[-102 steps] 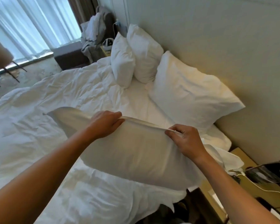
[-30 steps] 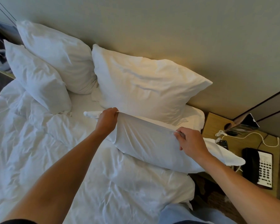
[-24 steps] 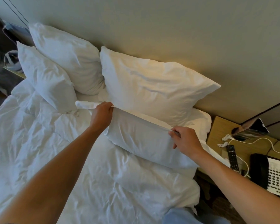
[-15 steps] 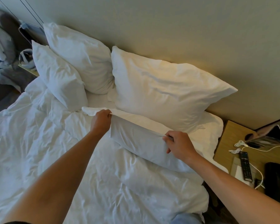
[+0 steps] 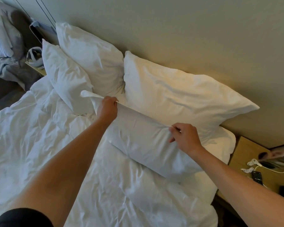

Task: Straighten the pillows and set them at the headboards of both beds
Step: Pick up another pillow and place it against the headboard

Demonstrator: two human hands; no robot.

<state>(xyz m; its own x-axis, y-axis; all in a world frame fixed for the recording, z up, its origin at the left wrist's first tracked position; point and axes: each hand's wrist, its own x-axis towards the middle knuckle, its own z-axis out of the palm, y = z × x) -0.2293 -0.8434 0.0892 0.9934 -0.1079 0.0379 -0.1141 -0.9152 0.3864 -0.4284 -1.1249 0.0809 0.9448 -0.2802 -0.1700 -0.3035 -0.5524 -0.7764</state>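
Pinching the soft, light front pillow (image 5: 147, 145) along its top seam, left hand (image 5: 107, 110) and right hand (image 5: 185, 138) both grasping cloth, lowering it, seemingly, against the propped pillow (image 5: 179, 95) on the bed (image 5: 31, 136).

Soft, dim daylight overall. A warm yellow glow lies on the wall (image 5: 195, 66) behind the large pillow (image 5: 179, 99). Shadows are gentle under both forearms. Wide-angle bending shows at the edges; detail is slightly soft throughout.
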